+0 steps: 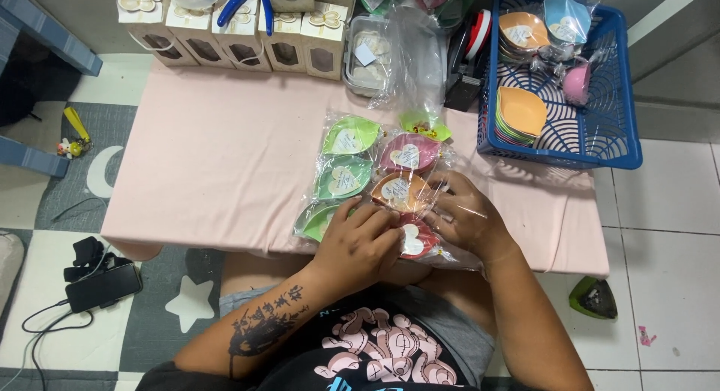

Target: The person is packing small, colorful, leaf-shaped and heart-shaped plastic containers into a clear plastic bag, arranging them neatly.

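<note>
Pink table [225,158] holds seven bagged packets [409,155], both hands [360,245] on one.

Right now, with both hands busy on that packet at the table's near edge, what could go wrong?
1. The red packet under the left hand and right hand sits near the pink table's front edge; it might slide off.
2. The green packets lie close together beside the hands; a nudge could scatter them.
3. The loose clear bag behind could get snagged.
</note>
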